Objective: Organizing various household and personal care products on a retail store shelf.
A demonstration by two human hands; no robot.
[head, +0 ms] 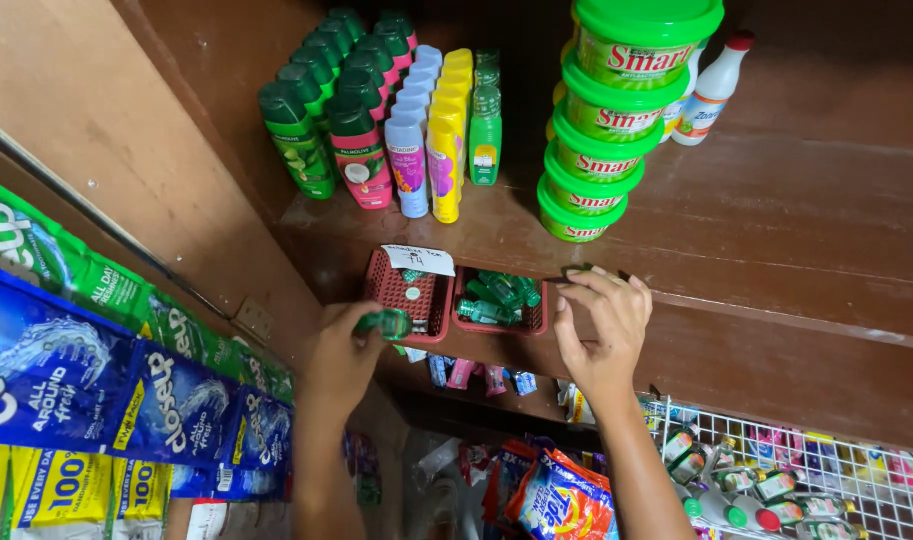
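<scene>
My left hand (344, 352) holds a small green bottle (384, 323) just in front of the left red basket (393, 290) on the wooden shelf (776, 230). My right hand (601, 325) pinches another small green bottle (576, 271) at the right of the second red basket (531, 318), which holds several small green bottles (496, 297). A white paper label (417, 259) lies over the left basket's back edge.
Rows of green, pink, lilac and yellow bottles (376, 110) stand at the shelf's back, beside a stack of green tubs (616, 110) and a white bottle (711, 90). Blue and green sachet strips (86, 370) hang left. A wire rack (796, 480) with small bottles sits lower right.
</scene>
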